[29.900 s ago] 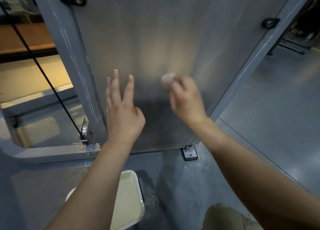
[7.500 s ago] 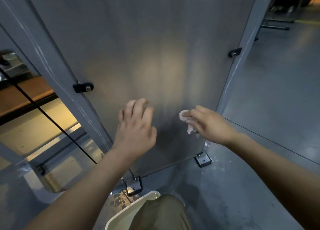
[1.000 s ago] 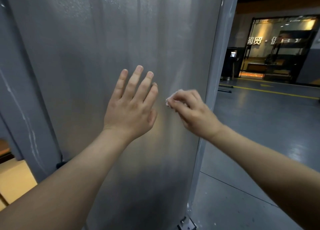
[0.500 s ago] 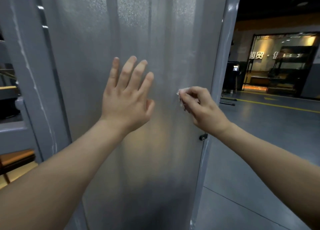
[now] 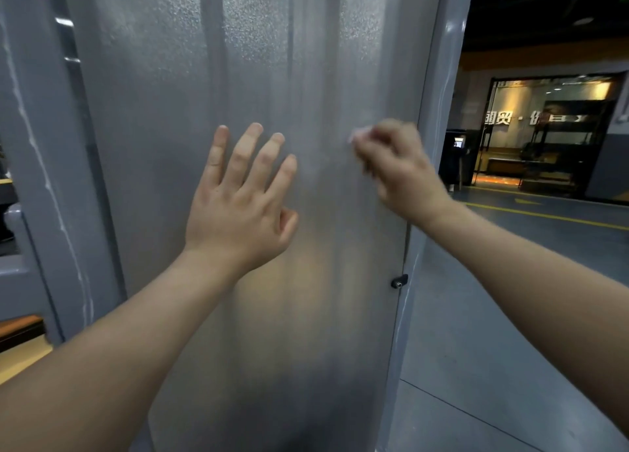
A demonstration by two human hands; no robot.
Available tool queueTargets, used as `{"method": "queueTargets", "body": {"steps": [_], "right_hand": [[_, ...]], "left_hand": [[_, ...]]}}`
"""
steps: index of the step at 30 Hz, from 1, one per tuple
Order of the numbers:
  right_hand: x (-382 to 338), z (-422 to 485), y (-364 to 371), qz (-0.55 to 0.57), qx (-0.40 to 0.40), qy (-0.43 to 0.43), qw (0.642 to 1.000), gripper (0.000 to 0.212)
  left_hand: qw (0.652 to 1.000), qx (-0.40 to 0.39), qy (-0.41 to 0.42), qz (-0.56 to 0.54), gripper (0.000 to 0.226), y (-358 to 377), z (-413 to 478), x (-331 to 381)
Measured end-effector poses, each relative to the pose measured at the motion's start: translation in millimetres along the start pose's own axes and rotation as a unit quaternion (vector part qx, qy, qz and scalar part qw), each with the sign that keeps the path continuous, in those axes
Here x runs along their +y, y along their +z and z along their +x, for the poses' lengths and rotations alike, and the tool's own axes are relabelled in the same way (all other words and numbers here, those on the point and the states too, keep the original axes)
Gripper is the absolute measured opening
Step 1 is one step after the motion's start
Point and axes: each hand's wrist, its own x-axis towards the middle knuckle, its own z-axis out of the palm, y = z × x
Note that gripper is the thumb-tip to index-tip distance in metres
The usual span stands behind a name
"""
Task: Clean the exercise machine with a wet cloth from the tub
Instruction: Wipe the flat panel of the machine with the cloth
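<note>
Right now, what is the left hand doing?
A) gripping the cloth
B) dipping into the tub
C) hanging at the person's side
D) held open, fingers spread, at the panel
D: the left hand shows straight, spread fingers at the grey panel; the right hand pinches the cloth.

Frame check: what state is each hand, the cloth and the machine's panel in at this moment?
left hand: open, fingers spread, flat at the panel; contact unclear.
right hand: motion-blurred, pinching the cloth.
cloth: bunched small, mostly hidden in that hand, at the panel.
panel: upright, frosted, streaky.
black fastener: seated on the panel's right edge.
</note>
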Motion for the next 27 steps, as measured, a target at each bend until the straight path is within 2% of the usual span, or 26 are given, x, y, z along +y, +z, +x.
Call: {"method": "queueTargets", "body": {"steps": [2,4,5,7,9,10,11,13,15,16,17,19,21,22,23,25,27], "right_hand": [[11,32,3,-0.009,0.067,0.137,0.988,0.027],[-11,34,15,0.012,0.105,0.206,0.973,0.027],[-26,23,19,0.022,0.100,0.191,0.976,0.028],[-49,-11,18,0.044,0.049,0.074,0.995,0.030],[-46,-23,7,0.034,-0.011,-0.038,0.999,0.031],[-35,-15,4,0.022,-0.016,-0.064,0.998,0.030],[-23,-2,3,0.013,0.001,-0.047,0.999,0.030],[-5,31,6,-0.005,0.065,0.065,0.996,0.029],[-12,45,15,-0.002,0.109,0.170,0.979,0.030],[-23,40,21,0.006,0.112,0.185,0.976,0.032],[-37,27,25,0.019,0.101,0.171,0.980,0.033],[-56,-8,25,0.039,0.058,0.085,0.994,0.035],[-50,-19,13,0.025,0.014,0.008,1.000,0.035],[-37,-10,9,0.016,0.017,-0.005,1.000,0.034],[-22,4,8,0.010,0.034,0.020,0.999,0.032],[0,41,7,0.001,0.087,0.138,0.987,0.025],[-9,51,15,0.015,0.112,0.223,0.968,0.028]], "left_hand": [[1.000,0.001,-0.002,0.005,0.056,0,0,0],[1.000,0.001,-0.001,0.006,0.056,0,0,-1],[1.000,0.001,0.000,0.004,0.056,0,0,-1],[1.000,0.004,0.001,0.002,0.057,1,0,-1],[1.000,0.008,0.000,0.005,0.058,2,0,-1],[1.000,0.009,-0.001,0.007,0.058,2,0,-1],[1.000,0.010,0.000,0.009,0.058,3,0,0],[1.000,0.009,-0.001,0.011,0.057,2,0,0],[1.000,0.008,-0.001,0.008,0.056,2,0,0],[1.000,0.007,0.000,0.005,0.056,1,0,0],[1.000,0.007,0.001,0.004,0.057,1,0,0],[1.000,0.007,0.005,0.006,0.058,2,0,-1],[1.000,0.009,0.005,0.010,0.058,3,-1,-2],[1.000,0.009,0.003,0.012,0.058,3,-1,-2],[1.000,0.009,0.002,0.014,0.057,3,-1,-2],[1.000,0.009,0.000,0.014,0.057,3,-1,-1],[1.000,0.007,0.000,0.011,0.057,3,0,-1]]}}
